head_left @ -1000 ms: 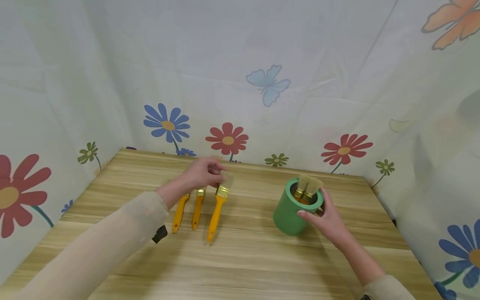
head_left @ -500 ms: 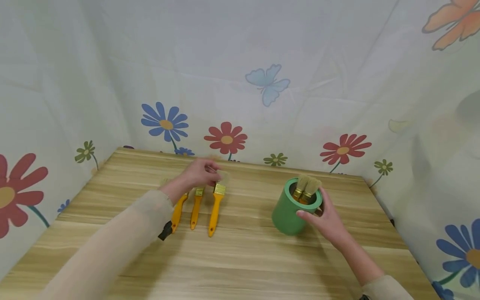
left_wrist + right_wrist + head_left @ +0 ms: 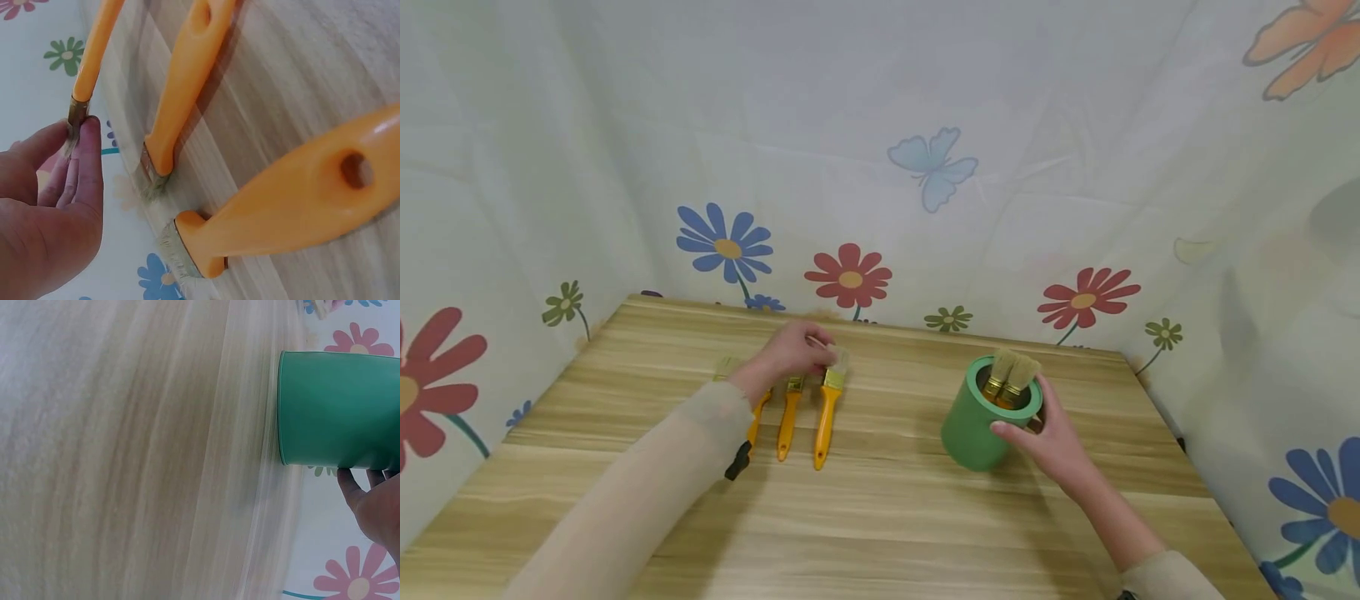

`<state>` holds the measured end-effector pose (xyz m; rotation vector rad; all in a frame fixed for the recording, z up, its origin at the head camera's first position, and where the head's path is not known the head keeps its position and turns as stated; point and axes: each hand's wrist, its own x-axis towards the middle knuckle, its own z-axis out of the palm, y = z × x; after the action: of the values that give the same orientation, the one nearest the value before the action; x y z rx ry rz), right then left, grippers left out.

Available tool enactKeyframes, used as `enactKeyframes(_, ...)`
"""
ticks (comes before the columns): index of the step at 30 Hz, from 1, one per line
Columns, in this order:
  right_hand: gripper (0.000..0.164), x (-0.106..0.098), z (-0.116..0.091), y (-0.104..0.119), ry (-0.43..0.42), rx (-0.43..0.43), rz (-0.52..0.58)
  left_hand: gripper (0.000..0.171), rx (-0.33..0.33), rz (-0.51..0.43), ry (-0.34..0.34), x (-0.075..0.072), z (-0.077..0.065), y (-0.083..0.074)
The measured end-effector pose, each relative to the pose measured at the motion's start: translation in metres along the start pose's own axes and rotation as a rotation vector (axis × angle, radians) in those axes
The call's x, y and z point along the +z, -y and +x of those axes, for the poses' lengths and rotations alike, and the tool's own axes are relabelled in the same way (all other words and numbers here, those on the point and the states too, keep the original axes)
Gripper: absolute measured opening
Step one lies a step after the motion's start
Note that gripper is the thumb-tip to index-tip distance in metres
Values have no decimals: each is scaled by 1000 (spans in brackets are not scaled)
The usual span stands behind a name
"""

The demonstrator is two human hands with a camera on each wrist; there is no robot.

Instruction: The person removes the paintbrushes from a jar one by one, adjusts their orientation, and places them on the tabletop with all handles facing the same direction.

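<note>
At nine o'clock from the green can [image 3: 973, 433], with twelve pointing away from the person in the head view, the left hand [image 3: 792, 348] pinches the first brush [image 3: 826, 417] by its bristle end, its orange handle pointing toward six. Only the left wrist view makes that grip plain: thumb and fingertips meet on the bristles and the edge of the metal band. Whether the first brush touches the table [image 3: 880, 517] I cannot tell.

Farther toward nine lie the middle brush [image 3: 788, 421] and the outer brush [image 3: 759, 414]. From the head, the left sleeve [image 3: 662, 467] and a black piece [image 3: 737, 461] at its cuff cover some of the outer brush; the left wrist view shows the hole in each of these two handles.

At three o'clock on the green can, the right hand [image 3: 1054, 437] grips its side, thumb near and fingers round behind. The head view looks into its mouth, where two brushes [image 3: 1012, 371] stand bristles up; the right wrist view shows just the smooth green wall, the base edge and some fingers.
</note>
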<state>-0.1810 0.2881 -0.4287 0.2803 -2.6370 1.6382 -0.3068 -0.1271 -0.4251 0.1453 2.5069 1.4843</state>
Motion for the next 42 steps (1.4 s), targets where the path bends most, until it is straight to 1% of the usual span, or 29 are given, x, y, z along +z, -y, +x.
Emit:
enactKeyframes(5, 97, 0, 0, 0, 1, -19, 6, 30, -19, 16, -1, 4, 3, 4)
enactKeyframes(7, 96, 0, 0, 0, 1, -19, 7, 28, -31, 27, -16, 6, 5, 5)
enactKeyframes(14, 96, 1, 0, -1, 2, -7, 15, 27, -82, 130, -72, 9, 4, 3)
enactKeyframes(18, 96, 1, -1, -1, 1, -8, 14, 25, -126, 148, -92, 11, 2, 1)
enactKeyframes(21, 96, 1, 0, 0, 0, -14, 14, 23, -144, 164, -99, 14, 3, 0)
enactKeyframes(28, 95, 1, 0, -1, -3, -20, 18, 20, -133, 229, -115, 15, 5, 3)
enactKeyframes(34, 95, 2, 1, -2, -5, -16, 25, 22, -144, 244, -104, 13, 5, 1)
enactKeyframes(36, 95, 2, 0, -1, -5, -12, 24, 25, -138, 249, -103, 11, 3, 1)
enactKeyframes(39, 96, 2, 0, -1, -4, -7, 24, 27, -112, 270, -110, 7, 3, 1)
enactKeyframes(42, 96, 2, 0, 0, -2, -5, 22, 28, -63, 297, -110, 0, 1, -1)
